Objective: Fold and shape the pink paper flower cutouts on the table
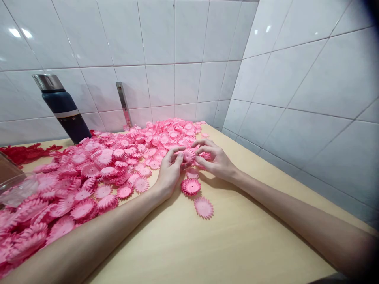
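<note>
Pink paper flower (188,155) pinched between the fingertips of both hands, left hand (169,173) and right hand (215,159)

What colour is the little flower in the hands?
Pink flower, clearest in the head view.

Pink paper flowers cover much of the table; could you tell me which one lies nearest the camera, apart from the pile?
The single pink flower lying flat on bare table, nearer than the darker one beside the left hand.
</note>
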### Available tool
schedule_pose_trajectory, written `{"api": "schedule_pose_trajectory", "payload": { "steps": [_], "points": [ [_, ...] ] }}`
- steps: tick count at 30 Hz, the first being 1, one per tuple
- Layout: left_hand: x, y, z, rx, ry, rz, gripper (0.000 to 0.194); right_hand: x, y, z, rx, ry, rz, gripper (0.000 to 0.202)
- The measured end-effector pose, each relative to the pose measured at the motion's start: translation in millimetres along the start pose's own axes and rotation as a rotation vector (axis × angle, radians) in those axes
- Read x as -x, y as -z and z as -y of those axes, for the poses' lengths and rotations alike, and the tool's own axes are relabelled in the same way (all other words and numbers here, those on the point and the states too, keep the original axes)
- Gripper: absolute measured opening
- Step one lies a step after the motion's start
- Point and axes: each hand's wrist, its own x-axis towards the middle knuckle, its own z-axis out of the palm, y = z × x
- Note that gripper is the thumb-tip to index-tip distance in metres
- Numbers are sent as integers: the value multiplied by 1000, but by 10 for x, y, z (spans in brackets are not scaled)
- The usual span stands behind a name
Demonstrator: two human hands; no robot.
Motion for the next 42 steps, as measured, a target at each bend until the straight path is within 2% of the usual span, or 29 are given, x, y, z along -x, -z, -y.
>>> {"api": "schedule_pose_trajectory", "payload": {
  "steps": [8, 13, 20, 29, 36, 39, 42],
  "points": [
    [53, -8, -47, -146, 10, 114, 31, 16, -14, 52, -30, -33, 33, 7],
    [48, -1, -29, -110, 40, 10, 39, 11, -5, 51, -48, -27, 60, 9],
    [1, 32, 27, -136, 22, 64, 27, 8, -1, 53, -28, -4, 22, 10],
    [5, -2, 20, -33, -27, -157, 19, 7, 19, 10, -45, -83, -35, 10],
    [5, -10, -24, -36, 17, -125, 7, 17, 13, -5, -63, -83, -14, 8],
    [23, 18, -4, -126, -33, -111, 21, 19, 26, 13, -89, -87, 2, 11],
    [40, 35, 6, -173, -59, -75, 25, 19, 29, 35, -76, -88, 22, 15]
  ]
}}
